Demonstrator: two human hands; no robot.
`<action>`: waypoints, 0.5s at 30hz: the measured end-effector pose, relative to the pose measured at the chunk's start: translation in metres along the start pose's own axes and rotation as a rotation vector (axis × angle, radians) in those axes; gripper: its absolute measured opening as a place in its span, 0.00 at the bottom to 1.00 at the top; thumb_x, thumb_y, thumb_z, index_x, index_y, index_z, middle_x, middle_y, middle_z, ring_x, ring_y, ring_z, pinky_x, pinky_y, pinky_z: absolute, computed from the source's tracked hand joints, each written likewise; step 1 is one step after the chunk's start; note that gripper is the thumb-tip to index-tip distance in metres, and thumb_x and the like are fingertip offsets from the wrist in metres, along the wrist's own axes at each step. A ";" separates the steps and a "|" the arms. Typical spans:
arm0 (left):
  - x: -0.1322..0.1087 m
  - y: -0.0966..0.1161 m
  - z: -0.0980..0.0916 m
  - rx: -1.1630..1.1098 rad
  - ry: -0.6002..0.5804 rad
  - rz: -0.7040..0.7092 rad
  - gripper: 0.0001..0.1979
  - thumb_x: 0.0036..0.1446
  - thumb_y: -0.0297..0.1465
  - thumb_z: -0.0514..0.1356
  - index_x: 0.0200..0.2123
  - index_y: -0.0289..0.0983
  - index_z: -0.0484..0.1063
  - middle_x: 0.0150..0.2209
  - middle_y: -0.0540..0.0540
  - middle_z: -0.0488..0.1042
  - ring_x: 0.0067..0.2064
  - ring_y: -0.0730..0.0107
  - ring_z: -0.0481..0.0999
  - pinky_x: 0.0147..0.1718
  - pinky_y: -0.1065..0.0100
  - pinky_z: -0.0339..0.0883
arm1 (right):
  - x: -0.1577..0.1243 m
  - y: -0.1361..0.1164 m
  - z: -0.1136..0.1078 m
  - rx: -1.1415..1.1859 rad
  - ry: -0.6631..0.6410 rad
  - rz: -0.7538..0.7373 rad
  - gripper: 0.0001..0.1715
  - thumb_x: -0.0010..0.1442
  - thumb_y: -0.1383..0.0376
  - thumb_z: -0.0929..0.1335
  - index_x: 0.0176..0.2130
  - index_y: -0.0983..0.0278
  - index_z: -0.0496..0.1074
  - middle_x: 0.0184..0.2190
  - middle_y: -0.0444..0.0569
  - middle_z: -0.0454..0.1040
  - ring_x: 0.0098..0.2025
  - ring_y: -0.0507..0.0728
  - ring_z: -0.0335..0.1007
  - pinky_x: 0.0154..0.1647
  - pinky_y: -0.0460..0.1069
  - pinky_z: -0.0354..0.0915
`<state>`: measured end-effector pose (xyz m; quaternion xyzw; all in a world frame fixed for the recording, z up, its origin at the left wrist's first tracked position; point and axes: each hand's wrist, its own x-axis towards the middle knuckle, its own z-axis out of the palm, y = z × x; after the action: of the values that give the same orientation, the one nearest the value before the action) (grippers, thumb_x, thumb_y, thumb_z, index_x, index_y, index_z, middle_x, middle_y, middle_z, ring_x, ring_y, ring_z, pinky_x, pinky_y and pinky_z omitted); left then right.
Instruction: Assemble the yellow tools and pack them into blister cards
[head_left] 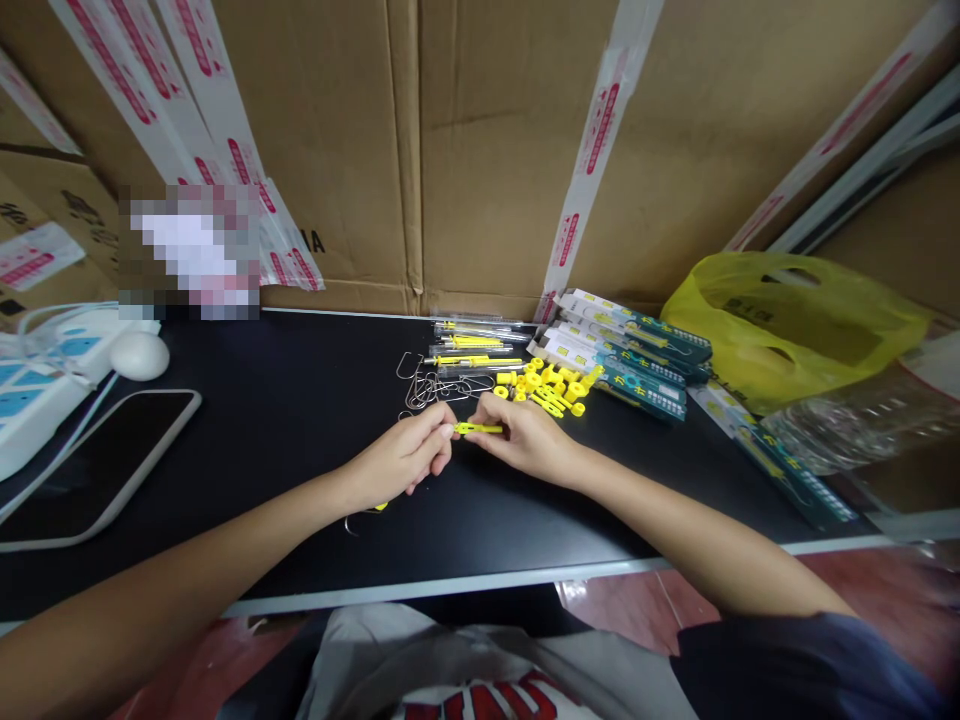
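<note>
A slim yellow plastic piece (480, 429) spans the gap between my two hands above the black table. My left hand (409, 450) is closed on its left end, the fingers curled under. On the other end my right hand (529, 440) pinches it between thumb and fingers. Just beyond my hands lie a tangle of bent metal wire hooks (442, 386) and a heap of small yellow plastic parts (551, 380). Below my left wrist a curved wire with a yellow bit (367, 512) shows; whether it lies on the table or hangs from the hand, I cannot tell.
Several clear tubes with yellow rods (480, 345) lie farther back, beside stacked green-and-white boxes (622, 350). A yellow plastic bag (787, 320) stands at the right. On the left are a phone (97, 470), a power strip (45, 390) and a white round object (139, 356). Cardboard (510, 150) walls the back.
</note>
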<state>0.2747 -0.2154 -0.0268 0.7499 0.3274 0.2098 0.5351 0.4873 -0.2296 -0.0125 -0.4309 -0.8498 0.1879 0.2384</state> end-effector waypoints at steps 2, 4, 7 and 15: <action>0.000 0.000 0.000 -0.003 -0.009 -0.017 0.13 0.66 0.42 0.45 0.36 0.39 0.59 0.22 0.56 0.63 0.16 0.81 0.59 0.13 0.79 0.57 | 0.000 0.001 0.000 -0.053 -0.006 -0.005 0.08 0.61 0.62 0.66 0.33 0.62 0.62 0.29 0.43 0.75 0.26 0.50 0.68 0.27 0.43 0.56; 0.000 0.000 0.001 -0.020 -0.021 -0.038 0.14 0.65 0.42 0.45 0.36 0.39 0.60 0.21 0.57 0.62 0.16 0.81 0.58 0.13 0.79 0.56 | 0.000 0.002 0.000 -0.101 -0.010 -0.014 0.07 0.61 0.63 0.67 0.33 0.62 0.64 0.28 0.43 0.75 0.26 0.50 0.68 0.26 0.43 0.55; 0.001 0.000 0.002 -0.068 -0.042 -0.075 0.15 0.65 0.44 0.45 0.36 0.38 0.61 0.21 0.57 0.61 0.15 0.82 0.57 0.12 0.79 0.57 | 0.000 0.002 -0.001 -0.152 -0.016 -0.032 0.06 0.61 0.63 0.67 0.33 0.62 0.65 0.26 0.42 0.74 0.25 0.50 0.67 0.26 0.43 0.53; 0.002 -0.003 0.003 -0.316 -0.098 -0.204 0.17 0.63 0.45 0.46 0.32 0.39 0.60 0.18 0.56 0.61 0.14 0.81 0.56 0.10 0.79 0.57 | 0.004 0.009 -0.008 -0.251 0.068 -0.182 0.04 0.58 0.70 0.67 0.32 0.62 0.66 0.26 0.44 0.72 0.28 0.52 0.67 0.31 0.46 0.57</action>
<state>0.2776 -0.2151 -0.0304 0.6290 0.3383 0.1663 0.6799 0.4955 -0.2210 -0.0098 -0.3847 -0.8935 0.0433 0.2275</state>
